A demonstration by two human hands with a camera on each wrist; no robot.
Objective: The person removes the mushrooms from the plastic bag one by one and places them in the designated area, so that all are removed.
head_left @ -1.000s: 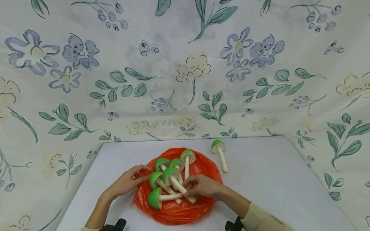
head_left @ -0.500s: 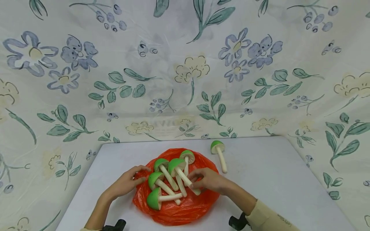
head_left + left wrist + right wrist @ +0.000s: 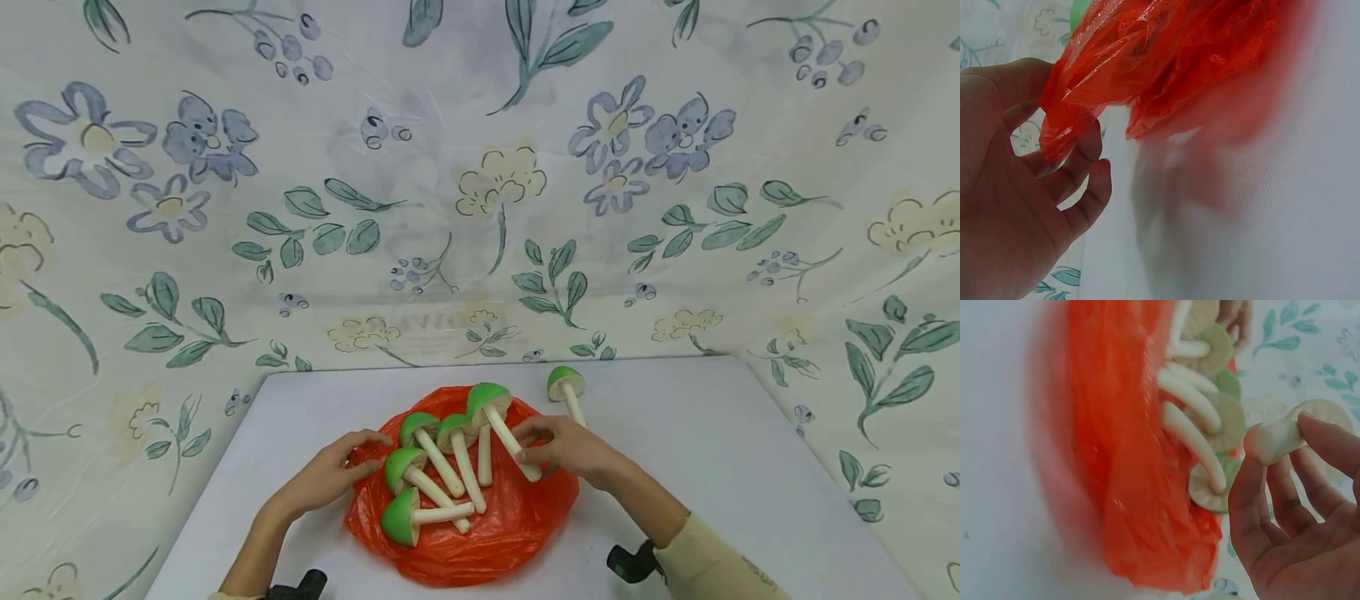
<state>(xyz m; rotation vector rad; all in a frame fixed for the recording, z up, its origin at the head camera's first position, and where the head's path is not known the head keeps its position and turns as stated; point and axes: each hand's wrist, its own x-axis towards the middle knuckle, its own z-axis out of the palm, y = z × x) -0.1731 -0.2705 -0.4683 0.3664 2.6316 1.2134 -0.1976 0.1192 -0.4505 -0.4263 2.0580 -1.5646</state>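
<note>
My right hand (image 3: 566,446) pinches the stem end of a toy mushroom (image 3: 491,406) with a green cap and pale stem. It holds the mushroom tilted above the right half of a red plastic bag (image 3: 457,562). In the right wrist view the thumb and fingertips meet on the stem (image 3: 1277,440). My left hand (image 3: 333,471) is at the bag's left edge. Its thumb and curled fingers grip the red plastic there, as the left wrist view shows. Several more green-capped mushrooms (image 3: 405,468) lie on the bag, stems pointing right and toward me.
Another green-capped mushroom (image 3: 565,383) lies on the white table (image 3: 675,433) to the right behind the bag, its stem partly hidden by my right hand. A floral cloth (image 3: 480,250) hangs behind the table. Dark wrist-camera mounts (image 3: 633,562) sit by both forearms.
My right hand has moved right and away from me, carrying the pinched mushroom off the pile. The mushrooms beneath show more of themselves. My left hand has stayed put.
</note>
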